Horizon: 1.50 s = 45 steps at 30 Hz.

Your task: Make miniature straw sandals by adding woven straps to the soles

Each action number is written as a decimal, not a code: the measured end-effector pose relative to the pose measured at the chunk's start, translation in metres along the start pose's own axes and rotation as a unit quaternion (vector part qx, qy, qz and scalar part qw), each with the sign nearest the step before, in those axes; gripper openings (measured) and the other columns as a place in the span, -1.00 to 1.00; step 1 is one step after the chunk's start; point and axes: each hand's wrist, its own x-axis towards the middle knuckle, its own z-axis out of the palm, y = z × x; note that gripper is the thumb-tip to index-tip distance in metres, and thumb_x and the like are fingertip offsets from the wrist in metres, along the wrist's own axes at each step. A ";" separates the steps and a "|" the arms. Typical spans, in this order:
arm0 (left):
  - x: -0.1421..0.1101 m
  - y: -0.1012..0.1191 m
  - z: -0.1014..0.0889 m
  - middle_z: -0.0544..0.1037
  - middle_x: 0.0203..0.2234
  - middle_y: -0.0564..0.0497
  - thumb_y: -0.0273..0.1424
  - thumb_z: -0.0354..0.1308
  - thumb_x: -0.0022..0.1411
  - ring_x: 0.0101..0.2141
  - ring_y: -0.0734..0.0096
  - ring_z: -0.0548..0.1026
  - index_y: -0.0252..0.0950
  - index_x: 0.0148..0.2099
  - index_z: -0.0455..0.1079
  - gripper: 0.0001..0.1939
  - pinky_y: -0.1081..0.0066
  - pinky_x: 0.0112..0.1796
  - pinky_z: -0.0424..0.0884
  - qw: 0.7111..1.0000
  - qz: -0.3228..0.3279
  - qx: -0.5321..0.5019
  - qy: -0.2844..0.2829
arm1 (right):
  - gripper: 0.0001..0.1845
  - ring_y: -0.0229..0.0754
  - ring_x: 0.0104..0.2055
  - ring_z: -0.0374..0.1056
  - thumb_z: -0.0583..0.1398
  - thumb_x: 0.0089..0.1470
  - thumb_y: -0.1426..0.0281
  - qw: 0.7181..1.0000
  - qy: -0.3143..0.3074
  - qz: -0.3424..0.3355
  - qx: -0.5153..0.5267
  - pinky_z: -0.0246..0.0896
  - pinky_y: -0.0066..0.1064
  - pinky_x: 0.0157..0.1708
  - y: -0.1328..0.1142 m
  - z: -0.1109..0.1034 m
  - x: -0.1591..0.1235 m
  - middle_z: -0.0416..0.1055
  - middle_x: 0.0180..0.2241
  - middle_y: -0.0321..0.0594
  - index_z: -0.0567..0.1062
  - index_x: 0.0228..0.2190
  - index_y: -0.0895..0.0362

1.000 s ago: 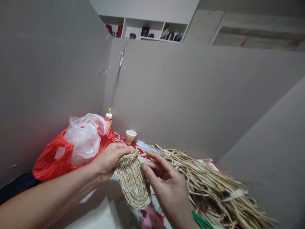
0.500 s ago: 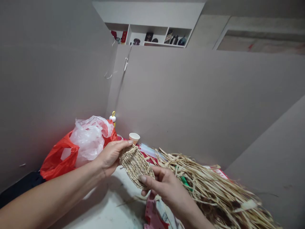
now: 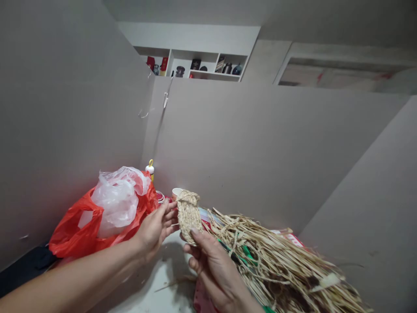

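— Red plastic bag (image 3: 73, 232) on the left, translucent white bag (image 3: 114, 200) bunched in its top. What else?
— Paper cup (image 3: 175, 191) at the back by the wall (image 3: 260, 152), partly hidden by my woven piece (image 3: 188, 215). White-capped bottle (image 3: 150, 169) with a yellow loop behind the bags. Heap of dry strips (image 3: 289, 256) fills the right of the counter (image 3: 146, 295). My right hand (image 3: 216, 261) blocks part of a pink item (image 3: 202, 298).
— Where's the piece?
— Up over the counter, between both hands. Right is clamped on its lower end, thumb in front. Left hand (image 3: 154, 232) has fingers spread, tips at the piece's left edge; can't tell if they touch.
— Look?
— Flat, oblong, pale straw colour. Rows run lengthwise, a band crosses near the top. My thumb covers part of the lower end.
— Texture?
— Ridged, braided-looking plant fibre. Heap strips are long, flat, tangled. Bag plastic is thin, crinkled.
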 end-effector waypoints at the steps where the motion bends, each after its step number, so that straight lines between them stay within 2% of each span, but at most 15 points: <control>1: -0.001 -0.002 0.002 0.54 -0.14 -0.20 -0.23 -0.08 0.34 -0.17 0.30 0.50 -0.40 -0.01 0.35 -0.62 0.38 -0.16 0.40 1.000 0.003 -0.012 -0.007 | -0.71 -0.35 -0.57 0.42 0.41 -0.17 0.32 1.000 -0.014 0.009 -0.001 0.27 -0.68 -0.74 0.006 0.001 -0.001 0.50 -0.47 -0.27 0.53 -0.41 0.23; 4: -0.003 -0.003 0.008 0.57 -0.22 -0.17 -0.22 -0.09 0.33 -0.21 0.26 0.52 -0.40 -0.01 0.36 -0.60 0.36 -0.22 0.41 0.999 0.010 -0.037 -0.006 | -0.70 -0.32 -0.54 0.44 0.37 -0.11 0.29 0.999 -0.038 0.018 -0.014 0.26 -0.68 -0.75 0.022 0.005 -0.004 0.48 -0.45 -0.26 0.53 -0.37 0.24; 9: -0.008 -0.003 0.009 0.57 -0.42 -0.14 -0.05 -0.14 0.29 -0.39 0.26 0.52 -0.37 -0.06 0.38 -0.49 0.36 -0.38 0.40 0.998 -0.043 -0.045 -0.023 | -0.68 -0.33 -0.56 0.42 0.37 -0.12 0.25 0.998 -0.035 -0.028 -0.047 0.24 -0.67 -0.75 0.030 0.009 -0.007 0.48 -0.44 -0.26 0.52 -0.36 0.23; 11: -0.011 -0.004 0.008 0.54 -0.48 -0.10 -0.02 -0.07 0.24 -0.47 0.34 0.49 -0.36 -0.14 0.41 -0.50 0.42 -0.45 0.37 0.997 -0.046 -0.024 -0.050 | -0.67 -0.33 -0.56 0.41 0.36 -0.11 0.24 0.997 -0.025 -0.051 -0.053 0.24 -0.66 -0.74 0.031 0.010 -0.007 0.48 -0.43 -0.26 0.52 -0.36 0.22; 14: -0.016 -0.006 0.007 0.50 -0.54 -0.04 -0.10 0.18 0.10 -0.61 0.50 0.38 -0.38 -0.30 0.42 -0.61 0.53 -0.60 0.22 0.995 -0.043 0.058 -0.069 | -0.65 -0.32 -0.55 0.41 0.35 -0.10 0.21 0.995 -0.012 -0.075 -0.069 0.22 -0.65 -0.73 0.031 0.011 -0.008 0.48 -0.43 -0.27 0.52 -0.32 0.19; 17: -0.016 -0.003 0.006 0.47 -0.58 -0.02 -0.20 0.25 0.04 -0.68 0.56 0.31 -0.43 -0.29 0.43 -0.65 0.56 -0.69 0.09 0.990 -0.035 0.115 -0.067 | -0.64 -0.31 -0.54 0.42 0.32 -0.07 0.16 0.985 -0.047 -0.069 -0.153 0.21 -0.62 -0.69 0.019 0.009 -0.009 0.50 -0.44 -0.23 0.54 -0.33 0.20; 19: -0.013 0.002 0.004 0.50 -0.56 -0.04 -0.25 0.22 0.07 -0.65 0.51 0.36 -0.44 -0.24 0.44 -0.68 0.53 -0.66 0.19 0.991 -0.027 0.110 -0.068 | -0.63 -0.31 -0.56 0.42 0.29 -0.05 0.13 0.964 -0.090 -0.047 -0.248 0.20 -0.60 -0.65 0.002 0.004 -0.009 0.53 -0.48 -0.18 0.55 -0.44 0.23; 21: -0.009 0.007 0.003 0.55 -0.47 -0.09 -0.34 0.21 0.09 -0.55 0.44 0.47 -0.43 -0.20 0.44 -0.73 0.47 -0.52 0.36 0.993 -0.023 0.087 -0.071 | -0.62 -0.33 -0.58 0.40 0.29 -0.07 0.11 0.934 -0.113 -0.019 -0.338 0.19 -0.59 -0.63 -0.023 -0.005 -0.009 0.54 -0.53 -0.17 0.56 -0.51 0.22; 22: -0.007 0.008 0.002 0.57 -0.42 -0.12 -0.39 0.20 0.09 -0.50 0.40 0.51 -0.43 -0.18 0.43 -0.75 0.44 -0.44 0.40 0.994 -0.027 0.077 -0.073 | -0.62 -0.31 -0.58 0.41 0.28 -0.06 0.09 0.924 -0.104 -0.029 -0.368 0.21 -0.57 -0.62 -0.036 -0.010 -0.008 0.55 -0.51 -0.16 0.57 -0.49 0.20; 24: -0.001 0.010 0.000 0.58 -0.35 -0.17 -0.46 0.16 0.12 -0.44 0.33 0.55 -0.43 -0.16 0.42 -0.78 0.41 -0.40 0.43 0.993 -0.055 0.071 -0.083 | -0.60 -0.30 -0.60 0.39 0.29 -0.10 0.07 0.920 -0.015 -0.103 -0.378 0.21 -0.54 -0.63 -0.062 -0.023 -0.008 0.54 -0.55 -0.16 0.58 -0.49 0.19; 27: 0.007 0.003 -0.007 0.58 -0.38 -0.19 -0.51 0.11 0.14 -0.45 0.28 0.58 -0.46 -0.20 0.41 -0.83 0.43 -0.46 0.43 0.984 -0.121 0.076 -0.105 | -0.64 -0.30 -0.59 0.36 0.34 -0.17 0.11 0.893 0.093 -0.228 -0.376 0.23 -0.52 -0.61 -0.092 -0.042 -0.007 0.51 -0.58 -0.18 0.54 -0.54 0.19; 29: 0.013 -0.006 -0.013 0.56 -0.44 -0.16 -0.53 0.12 0.13 -0.46 0.26 0.58 -0.47 -0.23 0.39 -0.87 0.43 -0.47 0.44 0.978 -0.162 0.081 -0.103 | -0.66 -0.30 -0.59 0.35 0.34 -0.17 0.13 0.871 0.130 -0.262 -0.395 0.22 -0.50 -0.60 -0.104 -0.054 -0.006 0.50 -0.59 -0.20 0.52 -0.56 0.17; 33: 0.023 -0.025 -0.027 0.56 -0.46 -0.11 -0.54 0.19 0.10 -0.47 0.24 0.58 -0.41 -0.19 0.35 -0.81 0.37 -0.42 0.46 0.974 -0.192 0.091 -0.079 | -0.73 -0.27 -0.57 0.36 0.30 -0.13 0.20 0.839 0.138 -0.226 -0.475 0.20 -0.48 -0.58 -0.111 -0.074 0.003 0.46 -0.60 -0.25 0.47 -0.55 0.16; 40: 0.033 -0.042 -0.044 0.59 -0.42 -0.21 -0.51 0.24 0.06 -0.46 0.23 0.58 -0.46 -0.24 0.42 -0.82 0.37 -0.43 0.46 0.964 -0.224 0.113 -0.084 | -0.96 -0.25 -0.58 0.35 0.23 -0.14 0.44 0.790 0.075 -0.129 -0.594 0.17 -0.45 -0.55 -0.097 -0.101 0.028 0.42 -0.66 -0.32 0.49 -0.52 0.16; 45: 0.036 -0.047 -0.049 0.61 -0.47 -0.22 -0.51 0.26 0.03 -0.51 0.37 0.54 -0.51 -0.33 0.50 -0.87 0.47 -0.40 0.42 0.960 -0.225 0.132 -0.099 | -0.76 -0.18 -0.41 0.41 0.25 -0.15 0.49 0.749 0.027 -0.105 -0.654 0.25 -0.40 -0.41 -0.084 -0.113 0.037 0.55 -0.38 -0.19 0.57 -0.33 0.15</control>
